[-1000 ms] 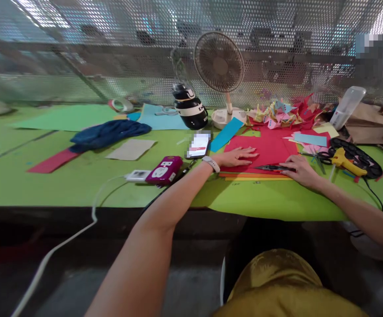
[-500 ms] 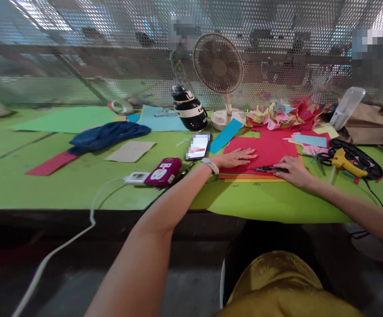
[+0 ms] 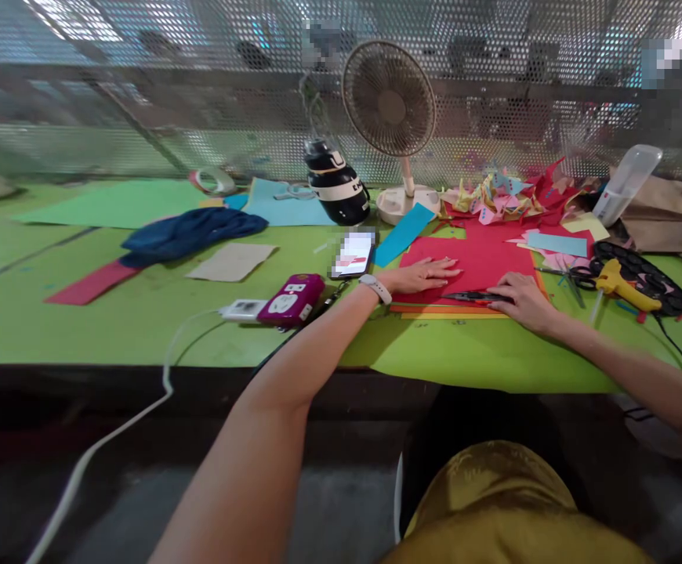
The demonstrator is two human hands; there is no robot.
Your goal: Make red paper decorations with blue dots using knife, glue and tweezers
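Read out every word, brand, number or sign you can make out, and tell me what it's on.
"E", perhaps "EM": white band of the black bottle; the rest is unclear.
Phone screen: pixelated, unreadable.
White adapter label: too small.
Clear container marking: too blurred.
Dark marks on the green tabletop: illegible.

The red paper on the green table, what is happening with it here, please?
A person's left hand rests flat on the red paper, which lies over orange and yellow sheets. The right hand holds a dark, narrow tool near the paper's front edge. A yellow glue gun is over to the right.
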